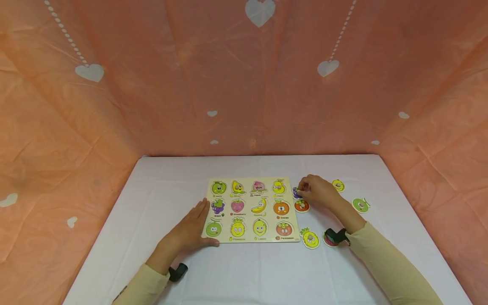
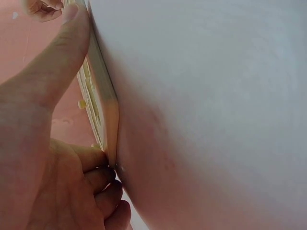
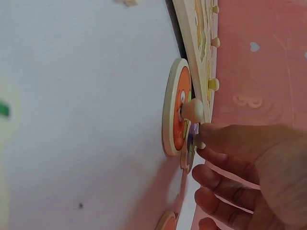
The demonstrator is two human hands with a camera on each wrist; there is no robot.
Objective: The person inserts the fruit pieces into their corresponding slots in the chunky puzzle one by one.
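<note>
A wooden fruit puzzle board (image 1: 248, 214) with pictures and small knobs lies on the white table. My left hand (image 1: 192, 226) holds its near left corner, thumb along the front edge and fingers against the left side. In the left wrist view the thumb (image 2: 64, 52) lies along the board's edge (image 2: 108, 105). Just past the board's right side, my right hand (image 1: 320, 190) pinches the knob of a purple grape puzzle piece (image 1: 295, 193), partly hidden by the fingers. Right beside it lies a round orange-red fruit piece (image 3: 177, 108) with its own knob.
More loose pieces lie right of the board: a pineapple (image 1: 310, 239), a green round fruit (image 1: 360, 205) and a yellow one (image 1: 338, 185). A red piece (image 1: 328, 240) is partly covered by the right wrist camera. Orange cloth (image 1: 259, 93) with hearts surrounds the table.
</note>
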